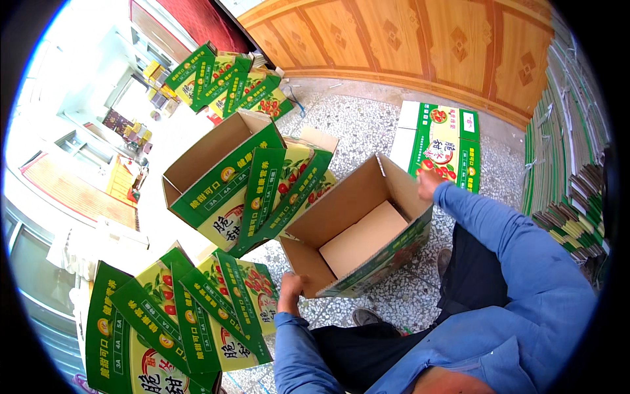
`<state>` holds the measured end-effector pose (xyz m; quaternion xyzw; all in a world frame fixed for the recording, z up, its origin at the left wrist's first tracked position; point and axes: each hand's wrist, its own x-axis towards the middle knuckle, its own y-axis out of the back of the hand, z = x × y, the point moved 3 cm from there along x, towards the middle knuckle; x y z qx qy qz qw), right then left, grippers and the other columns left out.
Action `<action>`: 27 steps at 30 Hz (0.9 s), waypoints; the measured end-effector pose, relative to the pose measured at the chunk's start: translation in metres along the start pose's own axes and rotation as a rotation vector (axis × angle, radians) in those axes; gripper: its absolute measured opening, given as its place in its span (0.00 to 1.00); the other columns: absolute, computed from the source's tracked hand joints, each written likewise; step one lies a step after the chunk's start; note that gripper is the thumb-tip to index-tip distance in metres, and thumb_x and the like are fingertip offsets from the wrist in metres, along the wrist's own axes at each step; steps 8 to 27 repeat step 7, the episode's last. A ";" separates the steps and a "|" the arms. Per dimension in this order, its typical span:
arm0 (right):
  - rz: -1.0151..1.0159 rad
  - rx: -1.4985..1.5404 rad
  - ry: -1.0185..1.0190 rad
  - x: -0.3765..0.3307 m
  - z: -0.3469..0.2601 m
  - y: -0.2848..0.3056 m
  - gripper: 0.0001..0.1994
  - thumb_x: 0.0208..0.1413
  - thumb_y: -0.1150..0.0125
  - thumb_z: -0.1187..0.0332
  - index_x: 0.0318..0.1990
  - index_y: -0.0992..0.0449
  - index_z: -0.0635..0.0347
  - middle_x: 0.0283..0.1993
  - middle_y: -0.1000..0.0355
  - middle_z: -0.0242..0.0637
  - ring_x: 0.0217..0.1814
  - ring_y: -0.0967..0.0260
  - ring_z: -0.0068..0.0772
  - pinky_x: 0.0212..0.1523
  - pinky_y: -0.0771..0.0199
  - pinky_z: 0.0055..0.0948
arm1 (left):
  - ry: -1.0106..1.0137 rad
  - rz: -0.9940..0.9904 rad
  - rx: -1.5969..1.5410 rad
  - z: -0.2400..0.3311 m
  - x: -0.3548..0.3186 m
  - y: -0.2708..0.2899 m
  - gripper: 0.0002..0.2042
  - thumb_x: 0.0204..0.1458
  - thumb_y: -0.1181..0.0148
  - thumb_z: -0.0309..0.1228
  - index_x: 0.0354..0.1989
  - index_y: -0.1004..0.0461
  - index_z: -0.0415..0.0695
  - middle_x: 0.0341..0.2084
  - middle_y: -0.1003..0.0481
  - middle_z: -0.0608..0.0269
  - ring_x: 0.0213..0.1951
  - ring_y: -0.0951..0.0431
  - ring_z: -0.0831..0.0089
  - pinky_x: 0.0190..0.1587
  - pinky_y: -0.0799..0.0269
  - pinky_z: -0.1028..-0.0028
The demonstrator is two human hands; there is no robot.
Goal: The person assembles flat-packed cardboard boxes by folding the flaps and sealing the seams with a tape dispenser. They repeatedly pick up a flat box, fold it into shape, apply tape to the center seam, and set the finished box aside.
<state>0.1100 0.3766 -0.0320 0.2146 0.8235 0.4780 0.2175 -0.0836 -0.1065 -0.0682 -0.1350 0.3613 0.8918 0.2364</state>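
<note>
Head view: open carton (357, 226) between both hands, left hand (291, 289), right hand (428, 182).

Held box (357, 226): brown inside, green printed outside. 9 o'clock boxes (236, 180): green-yellow, red fruit print. Floor (367, 125): grey speckled. Sleeves (505, 243): blue.

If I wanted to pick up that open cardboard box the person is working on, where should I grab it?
Probably by two opposite top rims, from above, as the left hand and right hand do now. The open brown-and-green cardboard box stands tilted, mouth up, its walls thin and its flaps loose, so one-sided grips may buckle it.
</note>
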 end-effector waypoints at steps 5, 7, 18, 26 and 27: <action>-0.026 -0.162 0.238 0.051 -0.017 0.126 0.11 0.29 0.30 0.67 0.18 0.24 0.63 0.18 0.30 0.48 0.21 0.30 0.43 0.24 0.29 0.40 | -0.208 -0.112 -0.108 0.108 -0.021 0.070 0.12 0.38 0.36 0.26 0.29 0.23 0.28 0.25 0.22 0.53 0.25 0.22 0.66 0.29 0.26 0.69; 0.194 -0.544 0.666 0.085 0.015 0.163 0.12 0.23 0.28 0.63 0.15 0.25 0.60 0.15 0.32 0.43 0.17 0.34 0.42 0.20 0.33 0.39 | -0.363 -0.147 -0.126 0.182 -0.036 0.095 0.09 0.37 0.36 0.25 0.27 0.21 0.32 0.23 0.22 0.58 0.24 0.22 0.68 0.29 0.27 0.71; 0.194 -0.544 0.666 0.085 0.015 0.163 0.12 0.23 0.28 0.63 0.15 0.25 0.60 0.15 0.32 0.43 0.17 0.34 0.42 0.20 0.33 0.39 | -0.363 -0.147 -0.126 0.182 -0.036 0.095 0.09 0.37 0.36 0.25 0.27 0.21 0.32 0.23 0.22 0.58 0.24 0.22 0.68 0.29 0.27 0.71; 0.194 -0.544 0.666 0.085 0.015 0.163 0.12 0.23 0.28 0.63 0.15 0.25 0.60 0.15 0.32 0.43 0.17 0.34 0.42 0.20 0.33 0.39 | -0.363 -0.147 -0.126 0.182 -0.036 0.095 0.09 0.37 0.36 0.25 0.27 0.21 0.32 0.23 0.22 0.58 0.24 0.22 0.68 0.29 0.27 0.71; 0.194 -0.544 0.666 0.085 0.015 0.163 0.12 0.23 0.28 0.63 0.15 0.25 0.60 0.15 0.32 0.43 0.17 0.34 0.42 0.20 0.33 0.39 | -0.363 -0.147 -0.126 0.182 -0.036 0.095 0.09 0.37 0.36 0.25 0.27 0.21 0.32 0.23 0.22 0.58 0.24 0.22 0.68 0.29 0.27 0.71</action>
